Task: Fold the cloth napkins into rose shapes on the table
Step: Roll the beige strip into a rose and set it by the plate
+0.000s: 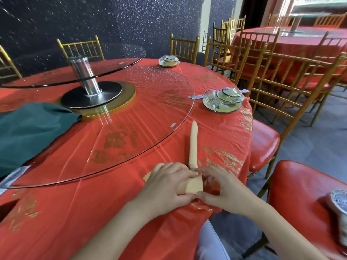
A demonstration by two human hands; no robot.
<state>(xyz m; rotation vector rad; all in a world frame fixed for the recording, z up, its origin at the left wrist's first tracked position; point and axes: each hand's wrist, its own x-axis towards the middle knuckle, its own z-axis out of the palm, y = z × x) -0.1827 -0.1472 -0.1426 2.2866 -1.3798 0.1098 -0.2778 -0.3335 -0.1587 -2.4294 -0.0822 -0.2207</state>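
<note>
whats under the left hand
The near end of the cream napkin, coiled up. Its rolled edge shows between the left hand and the right hand. How much is wound beneath the palm is covered.

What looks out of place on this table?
A dark green cloth lies loosely heaped on the glass turntable. The red tablecloth bunches at the edge under the right hand, which grips the cream napkin with the left hand. Nothing looks spilled or broken.
</note>
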